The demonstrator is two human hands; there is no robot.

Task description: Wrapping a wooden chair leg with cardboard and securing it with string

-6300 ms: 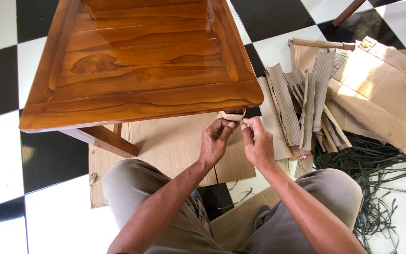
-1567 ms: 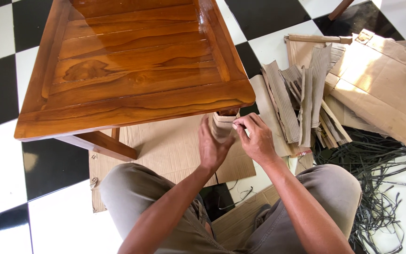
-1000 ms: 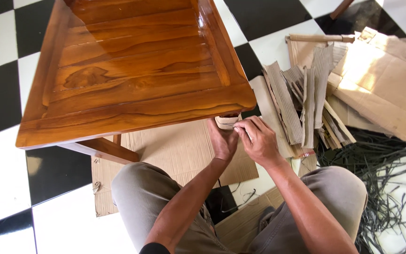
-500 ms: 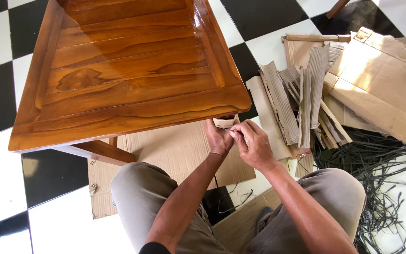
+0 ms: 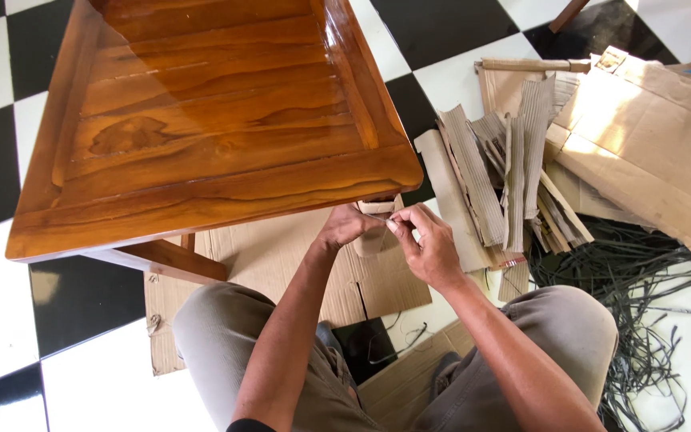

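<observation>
A glossy brown wooden table [image 5: 201, 120] stands on a checkered floor. Under its near right corner, a strip of corrugated cardboard wrap [image 5: 375, 234] goes around the table leg. My left hand [image 5: 348, 226] grips this wrap from the left side. My right hand [image 5: 421, 240] pinches the wrap's edge near the top, fingertips meeting those of the left hand. The leg itself is mostly hidden by the tabletop and the hands.
A flat cardboard sheet [image 5: 281, 256] lies under the table. A pile of corrugated strips [image 5: 505, 176] and big brown cardboard sheets [image 5: 649, 152] lie to the right. Dark plastic strapping [image 5: 649, 320] tangles on the floor at the right. My knees fill the bottom.
My left hand has shifted from behind the wrap to its left side, with the wrist turned. My right hand keeps pinching the wrap's edge. The view drifted slightly.
</observation>
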